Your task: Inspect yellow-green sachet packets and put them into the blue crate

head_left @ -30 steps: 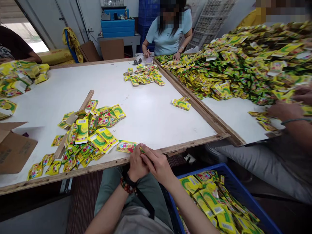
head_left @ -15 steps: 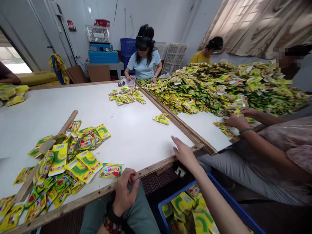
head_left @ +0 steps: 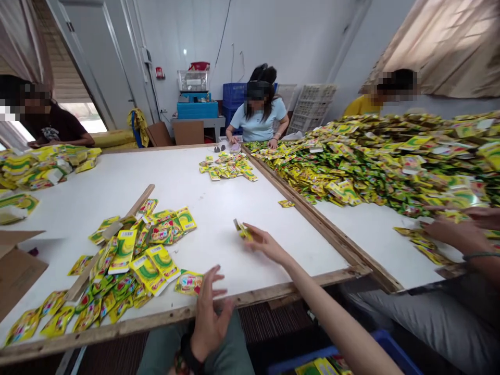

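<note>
My right hand (head_left: 264, 242) reaches out over the white table (head_left: 219, 208) and grips a small stack of yellow-green sachets (head_left: 242, 229) between thumb and fingers. My left hand (head_left: 209, 317) hovers at the table's near wooden edge with fingers spread, holding nothing. Just left of it lies a single sachet (head_left: 188, 282) with red print. A loose heap of sachets (head_left: 133, 255) lies further left, over a wooden stick (head_left: 117, 229).
A huge mound of sachets (head_left: 390, 156) covers the adjoining table on the right, where another person's hands (head_left: 457, 229) sort. One lone sachet (head_left: 286, 203) lies by the divider. A smaller pile (head_left: 226, 167) lies before a seated person opposite. A blue crate (head_left: 375, 344) stands below right.
My right hand reached across the table, picked up the small stack of sachets and has drawn it back toward me. My left hand opened its fingers. The view tilted up.
</note>
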The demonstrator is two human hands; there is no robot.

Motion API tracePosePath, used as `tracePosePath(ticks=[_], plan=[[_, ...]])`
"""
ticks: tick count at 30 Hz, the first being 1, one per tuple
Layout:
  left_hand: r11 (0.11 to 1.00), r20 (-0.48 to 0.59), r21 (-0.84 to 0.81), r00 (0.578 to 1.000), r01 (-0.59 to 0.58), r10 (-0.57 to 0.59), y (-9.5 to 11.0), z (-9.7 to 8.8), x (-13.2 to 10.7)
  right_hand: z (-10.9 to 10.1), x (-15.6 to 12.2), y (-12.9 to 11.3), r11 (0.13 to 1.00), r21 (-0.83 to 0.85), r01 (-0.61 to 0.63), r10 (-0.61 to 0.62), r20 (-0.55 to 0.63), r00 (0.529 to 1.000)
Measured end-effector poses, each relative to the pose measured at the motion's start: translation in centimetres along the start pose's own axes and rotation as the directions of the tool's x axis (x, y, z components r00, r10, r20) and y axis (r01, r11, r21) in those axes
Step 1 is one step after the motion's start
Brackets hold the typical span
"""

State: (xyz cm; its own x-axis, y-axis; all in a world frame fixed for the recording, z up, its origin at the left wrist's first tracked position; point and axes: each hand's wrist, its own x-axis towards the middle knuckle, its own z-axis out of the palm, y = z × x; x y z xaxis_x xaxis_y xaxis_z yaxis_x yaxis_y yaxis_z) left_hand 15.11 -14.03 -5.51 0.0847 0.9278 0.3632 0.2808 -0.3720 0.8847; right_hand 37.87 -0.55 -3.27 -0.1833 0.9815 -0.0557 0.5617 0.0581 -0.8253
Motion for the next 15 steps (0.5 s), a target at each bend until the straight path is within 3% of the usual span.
tracePosePath(ticks=[1, 3, 5, 7, 10, 12, 15], plan=[[1.000, -0.011, -0.022, 1.000, -0.004, 0.004, 0.0, 0.0, 0.1, 2.3, -2.1, -1.0, 0.989, 0.143, 0.041, -0.052, 0.077, 0.996], [0.999, -0.015, -0.027, 0.999, -0.036, 0.035, 0.0, 0.2, 0.1, 6.1, -6.5, -3.0, 0.850, 0.525, 0.042, -0.173, 0.203, 0.964], [0.999, -0.013, 0.005, 0.999, -0.032, 0.032, -0.2, 0.5, -0.1, 8.7, -10.0, -4.6, 0.642, 0.767, -0.005, -0.237, 0.204, 0.950], [0.999, -0.031, 0.044, 0.999, 0.011, -0.009, -0.3, 0.7, -0.6, 10.1, -12.2, -5.9, 0.549, 0.836, -0.002, -0.207, 0.138, 0.969], [0.993, -0.059, 0.113, 0.998, 0.026, -0.019, 0.2, 0.7, -1.4, 11.0, -13.6, -7.3, 0.589, 0.807, 0.033, -0.106, 0.037, 0.994], [0.988, -0.071, 0.152, 0.997, -0.025, 0.036, 0.5, 0.4, -1.6, 11.4, -14.1, -7.9, 0.687, 0.722, 0.077, -0.040, -0.068, 0.997], [0.980, -0.096, 0.161, 0.987, -0.113, 0.130, 0.4, -0.1, -1.5, 12.0, -14.5, -8.6, 0.846, 0.511, 0.152, -0.006, -0.275, 0.961]])
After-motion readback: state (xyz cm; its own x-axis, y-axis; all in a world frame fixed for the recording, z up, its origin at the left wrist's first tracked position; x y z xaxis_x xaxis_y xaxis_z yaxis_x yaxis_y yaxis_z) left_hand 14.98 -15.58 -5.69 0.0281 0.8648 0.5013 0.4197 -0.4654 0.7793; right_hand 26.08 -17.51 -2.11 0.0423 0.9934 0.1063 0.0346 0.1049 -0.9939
